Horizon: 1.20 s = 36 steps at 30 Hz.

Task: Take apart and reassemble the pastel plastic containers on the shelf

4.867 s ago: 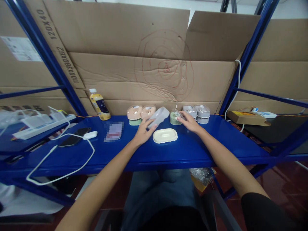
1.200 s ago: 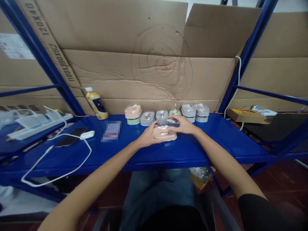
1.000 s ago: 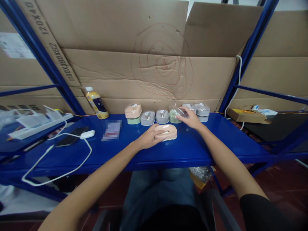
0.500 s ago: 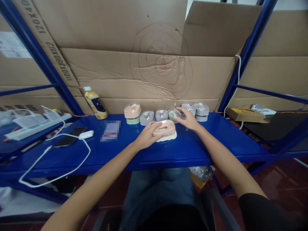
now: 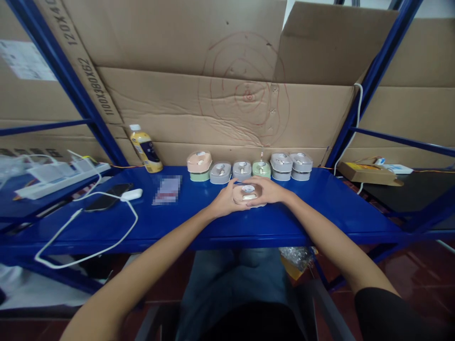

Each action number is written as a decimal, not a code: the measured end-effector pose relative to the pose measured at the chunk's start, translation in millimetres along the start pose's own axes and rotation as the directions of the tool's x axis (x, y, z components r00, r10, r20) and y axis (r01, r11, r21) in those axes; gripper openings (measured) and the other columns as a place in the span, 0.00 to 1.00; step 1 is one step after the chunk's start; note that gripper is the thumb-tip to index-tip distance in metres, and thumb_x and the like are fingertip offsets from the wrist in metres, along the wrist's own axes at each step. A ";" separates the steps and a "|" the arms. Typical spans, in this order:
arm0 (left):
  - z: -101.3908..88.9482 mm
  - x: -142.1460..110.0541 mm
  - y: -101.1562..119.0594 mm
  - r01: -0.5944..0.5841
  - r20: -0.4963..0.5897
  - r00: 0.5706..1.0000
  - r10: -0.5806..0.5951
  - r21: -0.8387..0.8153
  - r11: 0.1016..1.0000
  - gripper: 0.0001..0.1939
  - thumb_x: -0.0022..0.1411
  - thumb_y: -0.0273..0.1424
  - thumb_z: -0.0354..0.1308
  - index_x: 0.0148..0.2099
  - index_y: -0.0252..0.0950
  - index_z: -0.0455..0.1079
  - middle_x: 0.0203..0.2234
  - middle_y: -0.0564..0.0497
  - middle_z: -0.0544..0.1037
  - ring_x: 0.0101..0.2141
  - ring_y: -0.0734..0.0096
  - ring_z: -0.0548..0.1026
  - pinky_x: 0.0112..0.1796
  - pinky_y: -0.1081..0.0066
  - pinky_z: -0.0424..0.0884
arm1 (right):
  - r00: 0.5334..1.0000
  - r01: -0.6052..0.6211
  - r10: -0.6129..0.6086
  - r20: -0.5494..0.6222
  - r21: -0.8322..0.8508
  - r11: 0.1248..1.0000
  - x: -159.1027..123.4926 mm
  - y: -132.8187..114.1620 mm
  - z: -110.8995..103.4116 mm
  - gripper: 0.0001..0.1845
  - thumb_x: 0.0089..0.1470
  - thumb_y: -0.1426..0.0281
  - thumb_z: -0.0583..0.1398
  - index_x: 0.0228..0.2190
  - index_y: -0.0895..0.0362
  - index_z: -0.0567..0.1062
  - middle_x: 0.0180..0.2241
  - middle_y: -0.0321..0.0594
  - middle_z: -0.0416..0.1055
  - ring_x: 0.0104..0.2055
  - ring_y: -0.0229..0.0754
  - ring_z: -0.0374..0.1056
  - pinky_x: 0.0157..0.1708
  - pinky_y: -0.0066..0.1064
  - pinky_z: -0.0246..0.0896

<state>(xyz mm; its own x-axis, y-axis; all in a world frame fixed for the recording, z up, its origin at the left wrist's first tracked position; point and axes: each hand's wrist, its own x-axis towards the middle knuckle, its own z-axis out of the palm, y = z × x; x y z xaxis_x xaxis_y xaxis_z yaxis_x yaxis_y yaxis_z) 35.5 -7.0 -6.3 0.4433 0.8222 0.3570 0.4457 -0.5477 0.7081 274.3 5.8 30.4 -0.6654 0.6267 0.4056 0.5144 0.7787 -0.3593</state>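
A pink box (image 5: 248, 193) with a clear lid, a round white sticker and a pale oval piece on top sits at the middle front of the table. My left hand (image 5: 223, 201) is wrapped around its left side. From the right, my right hand (image 5: 269, 190) grips the same box, fingers over its far edge. A whitish base edge shows below the box, mostly hidden. Just behind stand a green box (image 5: 261, 169) and two grey boxes, one a grey box (image 5: 242, 171) and the other a low grey box (image 5: 221, 173), all clear-lidded.
Two stacks of grey boxes (image 5: 281, 166) stand back right; a pink box on green (image 5: 199, 166) stands back left. On the left are a yellow bottle (image 5: 146, 150), a blurred packet (image 5: 168, 190), a phone (image 5: 108, 198) and a white cable (image 5: 117, 247). Cardboard (image 5: 170, 104) backs the blue table (image 5: 320, 208).
My right hand has moved from beside the green box to the right side of the pink box. The pink box, bare-topped before, now has the clear lid on it. The view shifted slightly.
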 end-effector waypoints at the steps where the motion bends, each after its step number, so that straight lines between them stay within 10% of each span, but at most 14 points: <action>1: 0.2 -0.2 -0.4 0.002 0.003 1.000 -0.002 0.001 1.000 0.61 0.44 0.50 0.77 0.72 0.39 0.50 0.60 0.36 0.73 0.60 0.39 0.73 0.58 0.43 0.70 | 1.000 -0.004 0.004 0.010 -0.001 1.000 0.1 1.3 1.1 0.48 0.42 0.47 0.74 0.62 0.51 0.73 0.52 0.48 0.75 0.54 0.57 0.73 0.56 0.53 0.68; 14: -12.8 -2.9 1.4 -0.174 0.005 0.985 0.174 0.081 0.981 0.43 0.51 0.48 0.73 0.65 0.40 0.64 0.60 0.42 0.75 0.59 0.45 0.74 0.60 0.50 0.69 | 0.994 -0.064 0.060 0.089 0.043 0.997 -7.1 13.4 -6.4 0.60 0.37 0.47 0.76 0.68 0.50 0.64 0.61 0.49 0.70 0.62 0.61 0.68 0.63 0.56 0.63; 20: -20.7 28.8 11.8 0.011 -0.362 0.931 0.043 0.147 0.989 0.41 0.58 0.48 0.68 0.66 0.36 0.62 0.62 0.38 0.72 0.61 0.47 0.71 0.61 0.52 0.67 | 0.940 -0.289 0.308 -0.147 0.141 0.947 -15.8 34.6 -42.8 0.44 0.47 0.48 0.71 0.59 0.56 0.73 0.46 0.49 0.80 0.43 0.52 0.77 0.47 0.47 0.74; 23: -7.7 70.4 32.2 0.168 -0.465 0.884 -0.047 0.222 0.961 0.42 0.58 0.48 0.68 0.67 0.35 0.60 0.59 0.35 0.72 0.62 0.43 0.69 0.59 0.52 0.66 | 0.844 -0.318 0.363 -0.394 0.176 0.931 -17.4 42.9 -56.9 0.29 0.57 0.46 0.63 0.48 0.56 0.79 0.34 0.43 0.80 0.35 0.47 0.76 0.40 0.42 0.74; 29: 47.4 141.6 67.5 0.416 -0.517 0.824 -0.234 0.270 0.868 0.36 0.61 0.48 0.66 0.61 0.28 0.63 0.55 0.24 0.71 0.59 0.37 0.69 0.57 0.51 0.63 | 0.656 -0.352 0.440 -0.613 0.268 0.897 -19.4 53.3 -63.9 0.32 0.62 0.39 0.53 0.34 0.55 0.78 0.28 0.42 0.77 0.28 0.45 0.74 0.32 0.37 0.71; 36: 88.1 161.9 75.2 0.410 -0.537 0.819 -0.202 0.302 0.861 0.34 0.68 0.49 0.58 0.60 0.23 0.63 0.55 0.20 0.70 0.57 0.32 0.68 0.56 0.47 0.60 | 0.644 -0.354 0.401 -0.652 0.210 0.911 -17.6 53.3 -63.0 0.36 0.64 0.38 0.48 0.32 0.54 0.77 0.26 0.41 0.77 0.28 0.45 0.74 0.34 0.38 0.70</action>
<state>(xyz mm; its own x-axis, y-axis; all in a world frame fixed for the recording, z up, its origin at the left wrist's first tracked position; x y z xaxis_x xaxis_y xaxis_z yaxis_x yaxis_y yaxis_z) 209.3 71.3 51.1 -0.1442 0.8671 0.4768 0.8002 -0.1813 0.5717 347.5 38.2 57.1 0.1306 0.7354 0.6649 0.5907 0.4809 -0.6479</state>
